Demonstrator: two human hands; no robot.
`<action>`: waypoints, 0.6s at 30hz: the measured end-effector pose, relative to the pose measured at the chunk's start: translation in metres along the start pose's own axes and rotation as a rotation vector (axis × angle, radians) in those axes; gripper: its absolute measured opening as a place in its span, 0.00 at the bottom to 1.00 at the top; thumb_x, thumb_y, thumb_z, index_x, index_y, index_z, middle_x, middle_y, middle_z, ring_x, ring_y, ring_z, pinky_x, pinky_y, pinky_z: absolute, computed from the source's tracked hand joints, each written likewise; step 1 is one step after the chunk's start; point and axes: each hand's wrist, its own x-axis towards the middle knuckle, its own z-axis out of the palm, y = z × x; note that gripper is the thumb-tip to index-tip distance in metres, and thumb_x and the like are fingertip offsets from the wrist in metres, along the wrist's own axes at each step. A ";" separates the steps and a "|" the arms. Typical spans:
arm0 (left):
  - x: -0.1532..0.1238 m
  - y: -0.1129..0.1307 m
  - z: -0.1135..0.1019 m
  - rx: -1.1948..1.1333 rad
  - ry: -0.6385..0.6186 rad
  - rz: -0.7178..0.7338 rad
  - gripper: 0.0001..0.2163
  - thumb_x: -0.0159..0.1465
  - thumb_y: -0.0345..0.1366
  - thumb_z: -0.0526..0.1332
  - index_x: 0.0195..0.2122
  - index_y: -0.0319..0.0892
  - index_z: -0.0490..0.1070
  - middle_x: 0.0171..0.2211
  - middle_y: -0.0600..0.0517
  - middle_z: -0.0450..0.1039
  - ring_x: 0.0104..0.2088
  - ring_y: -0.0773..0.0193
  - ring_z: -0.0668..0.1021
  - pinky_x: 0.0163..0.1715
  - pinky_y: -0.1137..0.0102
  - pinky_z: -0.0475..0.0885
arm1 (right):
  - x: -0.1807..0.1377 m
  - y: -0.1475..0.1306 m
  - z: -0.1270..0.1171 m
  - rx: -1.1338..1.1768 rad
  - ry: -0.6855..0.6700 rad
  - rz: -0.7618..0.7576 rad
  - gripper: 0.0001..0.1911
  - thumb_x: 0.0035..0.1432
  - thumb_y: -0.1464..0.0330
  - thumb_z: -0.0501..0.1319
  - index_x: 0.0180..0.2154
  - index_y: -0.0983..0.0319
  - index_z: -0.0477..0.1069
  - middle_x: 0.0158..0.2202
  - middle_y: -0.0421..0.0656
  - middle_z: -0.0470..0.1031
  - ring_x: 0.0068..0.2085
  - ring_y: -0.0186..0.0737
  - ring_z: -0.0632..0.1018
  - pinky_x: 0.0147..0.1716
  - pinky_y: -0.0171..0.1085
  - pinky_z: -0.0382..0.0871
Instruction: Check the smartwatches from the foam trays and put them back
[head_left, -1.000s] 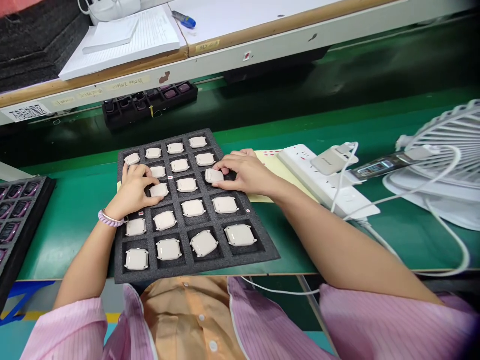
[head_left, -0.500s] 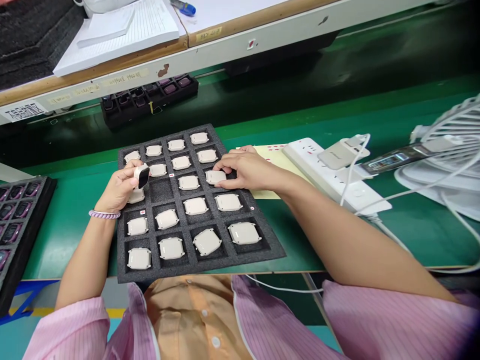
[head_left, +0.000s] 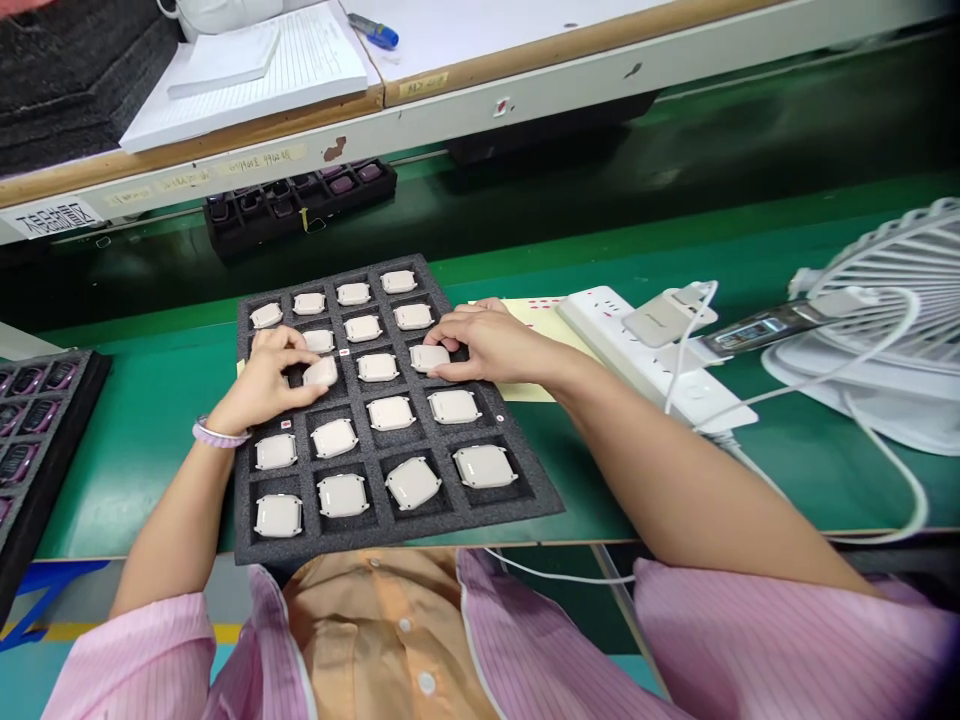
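Note:
A dark grey foam tray (head_left: 450,507) lies at the table's front edge, its compartments holding several beige smartwatch cases, backs up. My left hand (head_left: 271,380) pinches one watch case (head_left: 321,373) at a compartment in the second column from the left; it sits in or just over that slot, I cannot tell which. My right hand (head_left: 487,345) has thumb and fingers closed on the sides of another watch case (head_left: 429,358) in the right column, still within its compartment. In the front row, one watch case (head_left: 413,483) lies turned askew.
To the right are a white power strip (head_left: 660,365) with chargers and cables and a white fan (head_left: 885,320). A second foam tray (head_left: 67,440) is at the left, another (head_left: 300,205) under the shelf. Papers (head_left: 300,70) and a pen (head_left: 373,30) lie on the shelf.
My left hand has brought its watch case rightward and down to the bare compartment, turning it from screen showing to back up. My right hand keeps its grip in the same compartment.

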 end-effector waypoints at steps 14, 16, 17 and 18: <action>0.049 0.055 0.041 0.427 -0.297 0.083 0.15 0.62 0.44 0.70 0.47 0.43 0.81 0.49 0.44 0.69 0.56 0.41 0.67 0.66 0.30 0.49 | -0.008 -0.007 -0.010 0.068 0.004 0.077 0.18 0.58 0.59 0.67 0.47 0.60 0.76 0.40 0.48 0.79 0.43 0.54 0.77 0.44 0.44 0.63; 0.055 0.047 0.040 0.328 -0.331 0.040 0.16 0.61 0.45 0.70 0.49 0.46 0.81 0.49 0.45 0.69 0.55 0.41 0.67 0.65 0.34 0.55 | -0.023 -0.013 -0.017 0.100 0.027 0.043 0.17 0.61 0.60 0.66 0.49 0.60 0.75 0.43 0.49 0.80 0.44 0.54 0.78 0.44 0.44 0.64; 0.056 0.044 0.039 0.299 -0.329 0.029 0.16 0.61 0.44 0.70 0.49 0.47 0.81 0.48 0.45 0.69 0.55 0.42 0.67 0.64 0.35 0.56 | -0.032 -0.018 -0.020 0.098 0.011 0.012 0.14 0.63 0.61 0.65 0.47 0.60 0.75 0.44 0.49 0.80 0.45 0.54 0.78 0.45 0.45 0.64; 0.056 0.042 0.038 0.293 -0.319 0.021 0.15 0.61 0.43 0.70 0.49 0.48 0.81 0.48 0.45 0.69 0.55 0.42 0.68 0.64 0.36 0.56 | -0.040 -0.023 -0.022 0.081 -0.023 -0.021 0.11 0.64 0.62 0.64 0.45 0.60 0.76 0.45 0.49 0.80 0.46 0.54 0.79 0.46 0.45 0.63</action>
